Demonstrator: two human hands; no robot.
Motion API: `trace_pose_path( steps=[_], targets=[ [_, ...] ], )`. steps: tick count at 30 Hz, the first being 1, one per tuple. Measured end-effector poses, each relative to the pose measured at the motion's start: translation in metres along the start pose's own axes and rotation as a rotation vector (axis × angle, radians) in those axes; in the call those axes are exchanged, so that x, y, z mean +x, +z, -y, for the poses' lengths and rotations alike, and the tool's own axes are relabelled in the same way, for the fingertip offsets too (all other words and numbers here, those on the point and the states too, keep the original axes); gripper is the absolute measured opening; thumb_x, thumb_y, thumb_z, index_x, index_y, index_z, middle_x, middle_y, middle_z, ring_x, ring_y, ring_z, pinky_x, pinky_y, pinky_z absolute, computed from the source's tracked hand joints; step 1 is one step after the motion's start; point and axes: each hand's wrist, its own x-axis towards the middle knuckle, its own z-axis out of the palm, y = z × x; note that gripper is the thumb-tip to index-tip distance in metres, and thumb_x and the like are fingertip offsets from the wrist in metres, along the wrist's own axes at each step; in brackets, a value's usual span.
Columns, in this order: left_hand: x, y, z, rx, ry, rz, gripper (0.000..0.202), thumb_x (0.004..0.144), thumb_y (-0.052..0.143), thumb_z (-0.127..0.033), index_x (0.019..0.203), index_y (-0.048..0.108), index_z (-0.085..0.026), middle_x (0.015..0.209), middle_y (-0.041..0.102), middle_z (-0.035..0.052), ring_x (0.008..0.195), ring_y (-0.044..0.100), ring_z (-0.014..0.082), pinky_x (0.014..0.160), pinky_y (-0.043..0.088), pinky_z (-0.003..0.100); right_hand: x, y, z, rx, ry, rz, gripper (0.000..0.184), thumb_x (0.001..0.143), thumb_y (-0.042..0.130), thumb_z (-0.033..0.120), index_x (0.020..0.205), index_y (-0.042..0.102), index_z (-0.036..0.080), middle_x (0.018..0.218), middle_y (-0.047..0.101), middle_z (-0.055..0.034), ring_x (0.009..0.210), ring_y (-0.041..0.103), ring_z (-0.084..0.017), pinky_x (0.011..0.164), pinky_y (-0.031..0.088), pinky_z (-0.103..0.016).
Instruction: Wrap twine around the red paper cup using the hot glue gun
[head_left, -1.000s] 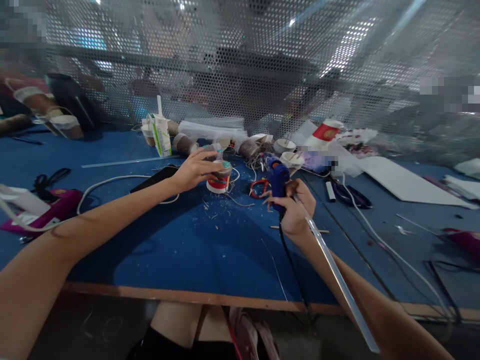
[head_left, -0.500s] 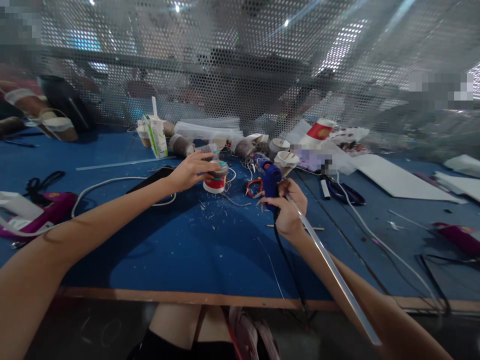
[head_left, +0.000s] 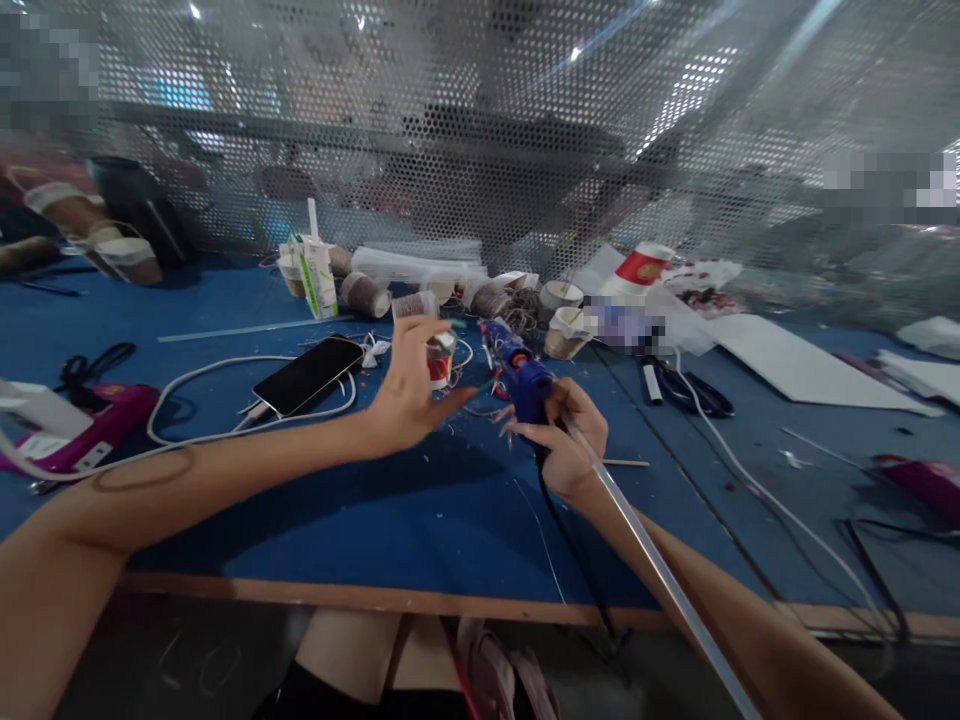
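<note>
My right hand [head_left: 571,440] is wrapped around the grip of a blue hot glue gun [head_left: 525,375], its nozzle pointing away and to the left. A long clear glue stick [head_left: 660,565] runs out of the gun's back end along my right forearm. My left hand [head_left: 409,390] hovers over the table with thumb and fingers spread, holding nothing. Behind its fingers stands a small red and white cup [head_left: 441,368], partly hidden. Red-handled pliers or scissors [head_left: 501,386] lie partly hidden between the cup and the glue gun.
A phone [head_left: 309,375] with a white cable lies left of my left hand. Twine-wrapped cups [head_left: 365,295], a drink carton [head_left: 315,277] and a red cup [head_left: 637,268] line the back by a perforated metal screen [head_left: 465,160]. White sheets [head_left: 802,360] lie right; a black cord trails off the front edge.
My left hand has let go of the red and white cup and drawn back toward me, fingers spreading. The glue gun has tipped lower, its nozzle swinging left.
</note>
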Motion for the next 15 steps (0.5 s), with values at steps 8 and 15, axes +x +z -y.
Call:
trace_pose_path(
  steps=[8, 15],
  targets=[
    [-0.006, 0.035, -0.013, -0.885, -0.572, 0.491, 0.058, 0.070, 0.088, -0.046, 0.118, 0.065, -0.021, 0.125, 0.069, 0.0109, 0.127, 0.062, 0.0297, 0.108, 0.048, 0.047, -0.003, 0.000, -0.003, -0.239, -0.350, 0.135, 0.030, 0.066, 0.069, 0.024, 0.059, 0.040, 0.024, 0.056, 0.042, 0.0068, 0.047, 0.034, -0.011, 0.049, 0.035, -0.027],
    [-0.005, 0.056, -0.016, -1.048, -0.643, 0.383, 0.067, 0.055, 0.095, -0.052, 0.107, 0.070, -0.019, 0.114, 0.076, 0.0106, 0.117, 0.069, 0.0282, 0.104, 0.050, 0.043, 0.017, -0.019, -0.021, -0.297, -0.558, 0.322, 0.020, 0.077, 0.065, 0.045, 0.074, 0.062, 0.026, 0.070, 0.066, -0.0019, 0.063, 0.064, -0.021, 0.060, 0.051, -0.035]
  ],
)
